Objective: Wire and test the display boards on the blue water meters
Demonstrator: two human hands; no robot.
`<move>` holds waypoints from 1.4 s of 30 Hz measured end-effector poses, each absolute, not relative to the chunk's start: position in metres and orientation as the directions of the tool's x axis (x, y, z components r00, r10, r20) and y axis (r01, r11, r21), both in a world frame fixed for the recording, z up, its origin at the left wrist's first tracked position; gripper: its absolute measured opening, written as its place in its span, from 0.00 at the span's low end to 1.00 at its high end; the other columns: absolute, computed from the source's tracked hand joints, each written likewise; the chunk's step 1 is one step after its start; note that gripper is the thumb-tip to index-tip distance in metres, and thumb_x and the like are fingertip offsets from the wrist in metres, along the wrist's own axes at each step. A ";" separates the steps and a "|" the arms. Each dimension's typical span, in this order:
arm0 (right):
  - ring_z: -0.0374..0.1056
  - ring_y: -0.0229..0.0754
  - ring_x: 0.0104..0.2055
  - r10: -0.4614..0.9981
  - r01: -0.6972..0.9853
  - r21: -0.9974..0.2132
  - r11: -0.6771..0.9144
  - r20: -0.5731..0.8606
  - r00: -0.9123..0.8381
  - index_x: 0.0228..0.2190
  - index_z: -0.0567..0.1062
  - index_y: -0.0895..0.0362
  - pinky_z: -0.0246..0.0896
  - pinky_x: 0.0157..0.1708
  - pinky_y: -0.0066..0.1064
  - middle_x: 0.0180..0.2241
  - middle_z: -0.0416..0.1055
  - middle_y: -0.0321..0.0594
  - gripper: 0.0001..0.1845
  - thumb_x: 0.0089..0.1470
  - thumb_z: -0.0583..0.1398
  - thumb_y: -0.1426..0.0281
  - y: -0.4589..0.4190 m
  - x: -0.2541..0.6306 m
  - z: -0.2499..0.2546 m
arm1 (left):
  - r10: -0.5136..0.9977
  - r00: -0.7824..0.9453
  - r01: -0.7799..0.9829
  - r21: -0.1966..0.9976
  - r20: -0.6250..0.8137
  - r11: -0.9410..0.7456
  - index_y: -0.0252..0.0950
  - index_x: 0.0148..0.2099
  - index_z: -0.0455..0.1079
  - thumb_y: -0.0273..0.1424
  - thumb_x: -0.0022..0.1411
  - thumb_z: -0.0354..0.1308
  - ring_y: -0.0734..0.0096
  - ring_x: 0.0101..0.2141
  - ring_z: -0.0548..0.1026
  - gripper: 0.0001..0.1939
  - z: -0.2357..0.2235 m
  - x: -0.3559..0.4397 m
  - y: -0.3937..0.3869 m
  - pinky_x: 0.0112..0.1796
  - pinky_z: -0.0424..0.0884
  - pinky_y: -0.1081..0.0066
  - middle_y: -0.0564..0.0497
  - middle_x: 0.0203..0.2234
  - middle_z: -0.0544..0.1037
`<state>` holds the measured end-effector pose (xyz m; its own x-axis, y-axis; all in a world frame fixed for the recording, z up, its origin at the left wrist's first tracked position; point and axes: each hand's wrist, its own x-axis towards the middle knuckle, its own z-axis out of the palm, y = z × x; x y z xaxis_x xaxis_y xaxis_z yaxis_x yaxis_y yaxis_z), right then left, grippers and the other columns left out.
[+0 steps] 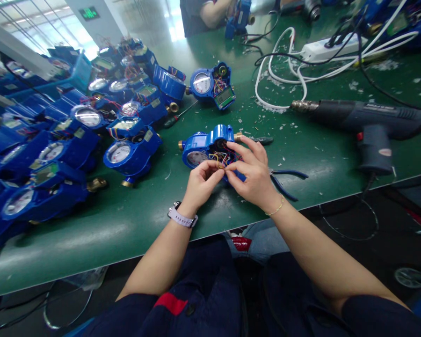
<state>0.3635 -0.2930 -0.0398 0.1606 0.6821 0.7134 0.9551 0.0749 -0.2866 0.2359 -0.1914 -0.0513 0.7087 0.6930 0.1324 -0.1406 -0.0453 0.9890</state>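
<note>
while both hands work at the open casing, the record stands as follows:
step in hand: judged to be handling of the thin coloured wires [221, 159] inside the blue water meter [205, 146].
meter position: lying on the green worktop [126, 220] near its front edge, directly ahead of the person, dial to the left, brass fittings at both ends.
left hand [200, 182]: fingers closed in a pinch on the wires at the opening.
right hand [254, 173]: thumb and forefinger pinched on the same wire bundle, other fingers spread over the casing and steadying it.
next move calls for: in my judgement, a fine pull or tuck without straining the strands, the meter kept from rolling.
tools nearby: blue-handled pliers [287, 180] just beside the right hand, partly under it; heat gun [368, 124] well to the right; screwdriver [177, 117] beyond the meter.
stock: a crowd of similar blue meters [73, 150] to the left, one opened unit [212, 86] behind.
obstructions: white cable [284, 70] and power strip [331, 47] at the far side, white scraps scattered over the surface; none touches the work.
other person: an arm [214, 11] at the far edge, apart.
</note>
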 end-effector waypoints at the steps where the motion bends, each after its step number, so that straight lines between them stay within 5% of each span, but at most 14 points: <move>1: 0.56 0.53 0.64 0.679 0.954 -0.292 0.074 0.715 0.166 0.27 0.76 0.54 0.48 0.62 0.54 0.56 0.69 0.40 0.08 0.57 0.59 0.70 -0.294 0.364 -0.040 | 0.674 0.725 -0.136 0.989 0.144 -0.064 0.35 0.38 0.72 0.33 0.55 0.65 0.73 0.32 0.75 0.10 -0.051 0.236 -0.192 0.37 0.72 0.72 0.51 0.32 0.78; 18: 0.54 0.51 0.65 0.661 0.959 -0.282 -0.022 0.716 0.226 0.30 0.75 0.54 0.50 0.62 0.53 0.59 0.65 0.42 0.13 0.63 0.54 0.67 -0.301 0.363 -0.053 | 0.617 0.664 -0.015 0.832 0.423 -0.554 0.35 0.33 0.71 0.27 0.61 0.60 0.73 0.30 0.72 0.03 -0.056 0.238 -0.202 0.34 0.69 0.72 0.52 0.29 0.76; 36: 0.53 0.47 0.65 0.651 0.986 -0.159 -0.042 0.745 0.147 0.30 0.74 0.54 0.40 0.65 0.49 0.59 0.65 0.41 0.14 0.64 0.52 0.69 -0.301 0.369 -0.050 | 0.597 0.703 0.030 0.824 0.385 -0.566 0.35 0.33 0.69 0.24 0.61 0.58 0.73 0.29 0.70 0.03 -0.053 0.240 -0.203 0.32 0.66 0.72 0.53 0.27 0.73; 42: 0.54 0.50 0.65 0.673 0.979 -0.205 -0.006 0.723 0.155 0.30 0.75 0.55 0.43 0.64 0.51 0.60 0.64 0.42 0.13 0.62 0.53 0.68 -0.304 0.374 -0.044 | 0.612 0.708 0.023 0.854 0.354 -0.520 0.35 0.33 0.69 0.26 0.61 0.58 0.74 0.28 0.70 0.03 -0.053 0.240 -0.201 0.31 0.66 0.73 0.53 0.27 0.73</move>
